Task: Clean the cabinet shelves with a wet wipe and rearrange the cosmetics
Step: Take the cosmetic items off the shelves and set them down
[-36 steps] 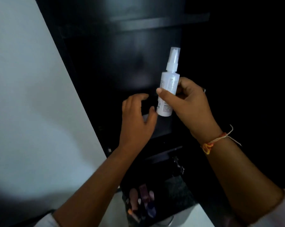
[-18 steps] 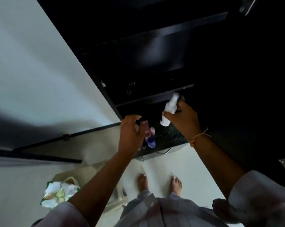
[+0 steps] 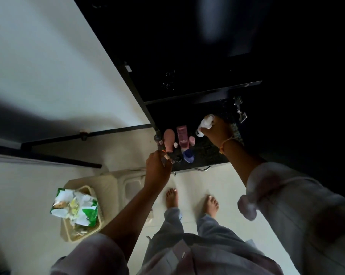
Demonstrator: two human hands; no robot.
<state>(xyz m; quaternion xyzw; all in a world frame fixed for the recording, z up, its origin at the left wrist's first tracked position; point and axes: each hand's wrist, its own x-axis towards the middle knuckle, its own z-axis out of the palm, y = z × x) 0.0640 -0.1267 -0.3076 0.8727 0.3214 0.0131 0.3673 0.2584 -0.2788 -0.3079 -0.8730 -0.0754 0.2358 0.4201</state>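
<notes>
Lowered from shelf height, the white spray bottle (image 3: 204, 124) is being set by the gripping right hand (image 3: 217, 130) beside the cosmetics (image 3: 182, 136) on the speckled ledge (image 3: 207, 153), the left hand (image 3: 157, 168) pinching a small item (image 3: 165, 158), so regrouping appears underway.

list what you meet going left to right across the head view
wipes pack → left hand, gripping a small stick → peach bottle → maroon tube → spray bottle → right hand

Home: dark cabinet (image 3: 203, 94) of cosmetics (image 3: 182, 135), bare feet (image 3: 172, 197) on pale floor (image 3: 217, 181).
</notes>
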